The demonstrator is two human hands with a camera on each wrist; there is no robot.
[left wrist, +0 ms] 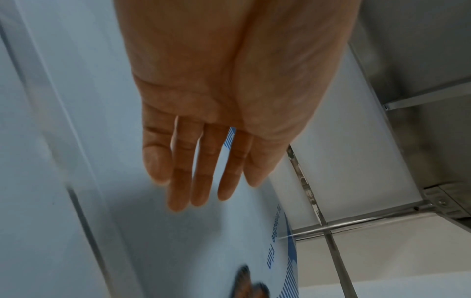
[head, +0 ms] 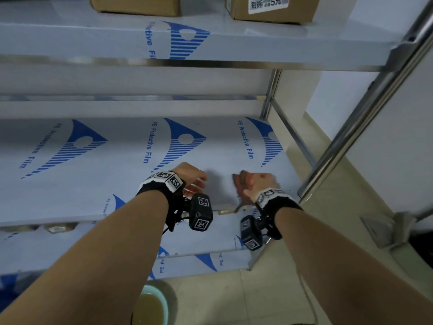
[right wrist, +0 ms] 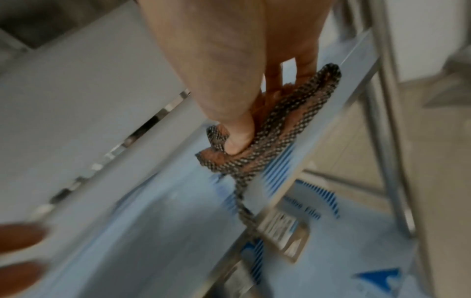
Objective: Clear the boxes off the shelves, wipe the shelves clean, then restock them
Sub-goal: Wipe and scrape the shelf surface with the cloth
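The middle shelf (head: 93, 165), covered in white film with blue print, carries no boxes. Over its front right part my right hand (head: 257, 184) grips a bunched cloth (head: 240, 184), brown-orange with a dark speckled weave, and presses it against the shelf by the front edge. The right wrist view shows my thumb (right wrist: 237, 137) and fingers curled round the cloth (right wrist: 270, 131), with one tail hanging over the shelf lip. Just left of it my left hand (head: 193, 181) hovers over the film, fingers (left wrist: 201, 171) straight and empty. Two cardboard boxes (head: 134, 4) (head: 271, 8) stand on the upper shelf (head: 93, 36).
A steel upright (head: 365, 125) rises just right of my right hand. Below lies a lower shelf (head: 199, 240) with label holders (right wrist: 282, 227) on the front lip. A basin of yellowish water (head: 152, 306) sits on the tiled floor by my left forearm.
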